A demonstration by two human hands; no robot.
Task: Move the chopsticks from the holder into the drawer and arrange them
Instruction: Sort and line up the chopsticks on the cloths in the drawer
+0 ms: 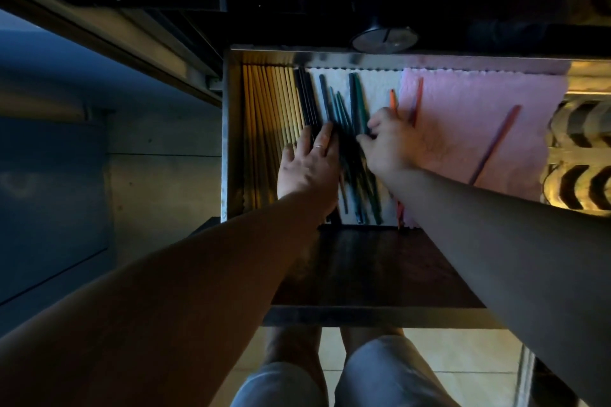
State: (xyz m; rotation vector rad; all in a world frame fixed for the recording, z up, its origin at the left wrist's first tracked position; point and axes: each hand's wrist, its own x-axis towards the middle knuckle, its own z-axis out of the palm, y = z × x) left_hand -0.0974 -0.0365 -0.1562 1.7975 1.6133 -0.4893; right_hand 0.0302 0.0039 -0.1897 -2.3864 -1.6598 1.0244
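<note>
The open metal drawer (231,129) holds chopsticks sorted by colour. Yellow wooden chopsticks (264,109) lie in a neat row at its left, black ones (307,99) beside them. A loose, crossing bunch of dark blue and green chopsticks (344,109) lies on a white cloth (377,86). My left hand (307,165) lies flat with straight fingers on the black ones, at the bunch's left edge. My right hand (393,142) is at the bunch's right side, fingers curled against the green sticks. Orange and red chopsticks (393,102) show just beyond it. The holder is not visible.
A pink cloth (479,116) covers the drawer's right half, with a purple chopstick (496,142) lying slanted on it. A round dark base (383,38) stands on the counter behind the drawer. A dark wooden drawer front (380,268) is below, and a patterned gold object (582,155) at right.
</note>
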